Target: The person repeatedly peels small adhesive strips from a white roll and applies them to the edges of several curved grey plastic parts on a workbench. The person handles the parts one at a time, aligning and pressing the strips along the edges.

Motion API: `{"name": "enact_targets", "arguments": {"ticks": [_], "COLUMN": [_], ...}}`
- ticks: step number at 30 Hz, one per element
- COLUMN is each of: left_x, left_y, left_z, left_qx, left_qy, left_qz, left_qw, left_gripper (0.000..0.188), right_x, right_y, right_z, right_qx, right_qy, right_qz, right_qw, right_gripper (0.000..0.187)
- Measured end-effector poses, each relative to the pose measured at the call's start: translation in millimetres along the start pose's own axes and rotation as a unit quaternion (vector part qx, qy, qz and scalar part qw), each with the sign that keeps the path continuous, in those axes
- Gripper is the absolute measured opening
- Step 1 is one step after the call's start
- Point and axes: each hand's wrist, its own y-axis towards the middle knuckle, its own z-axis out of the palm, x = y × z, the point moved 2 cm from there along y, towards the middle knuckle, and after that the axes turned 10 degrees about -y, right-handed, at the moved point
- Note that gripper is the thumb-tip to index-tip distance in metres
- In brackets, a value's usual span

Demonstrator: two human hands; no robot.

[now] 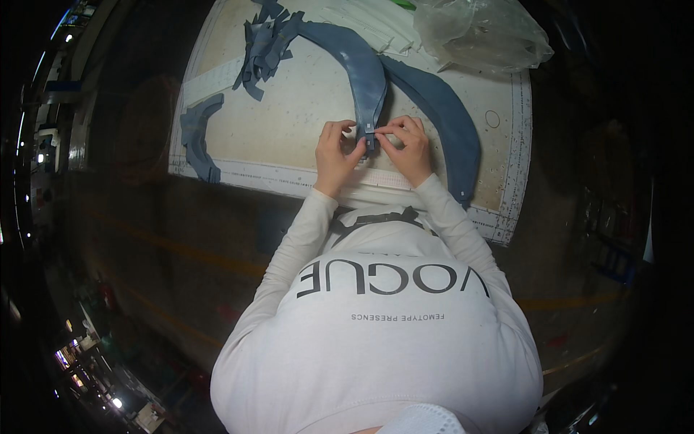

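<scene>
A long curved blue-grey fabric piece (pixel 352 58) runs down the table toward me, and its narrow near end lies between my hands. Small pale labels (pixel 369 126) show on that end. My left hand (pixel 335 156) is curled at its left side, thumb against the fabric's tip and fingers bent at the edge. From the right, my right hand (pixel 408 150) pinches the same end by a label, thumb and forefinger together. What lies under the fingertips is too small to make out. To the right lies a second curved stack of blue-grey fabric (pixel 450 119), reaching the table's near edge.
A heap of blue-grey fabric pieces (pixel 264 50) lies at the far left, with a shorter curved piece (pixel 199 137) nearer me. White sheets (pixel 372 25) and a clear plastic bag (pixel 481 32) are at the back. The pale table (pixel 289 130) has ruler-like strips along its edges.
</scene>
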Motion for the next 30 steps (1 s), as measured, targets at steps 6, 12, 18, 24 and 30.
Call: {"name": "enact_targets", "arguments": {"ticks": [6,12,18,24,30], "left_x": [-3.5,-0.3,-4.2,-6.3,-4.5], "left_y": [34.9,36.4,32.8,47.0,51.7], "left_z": [0.3,-3.7,-6.3,-16.5,-16.5], "left_qx": [0.131,0.214,0.225,0.285,0.288], "left_qy": [0.078,0.066,0.057,0.002,-0.017], "left_qz": [0.229,0.241,0.223,0.169,0.161], "left_qw": [0.961,0.944,0.947,0.943,0.944], "left_gripper": [0.032,0.035,0.04,0.044,0.034], "right_x": [-13.6,-16.5,-17.7,-16.8,-16.7], "right_y": [-2.4,-7.9,-9.2,-6.6,-1.7], "right_z": [-13.6,-20.6,-14.6,-6.2,-1.0], "right_qx": [-0.021,-0.021,0.019,0.044,0.065], "right_qy": [0.001,0.006,0.027,0.041,0.054], "right_qz": [0.049,0.063,0.106,0.094,0.092], "right_qw": [0.999,0.998,0.994,0.994,0.992], "right_gripper": [0.012,0.011,0.01,0.011,0.014]}}
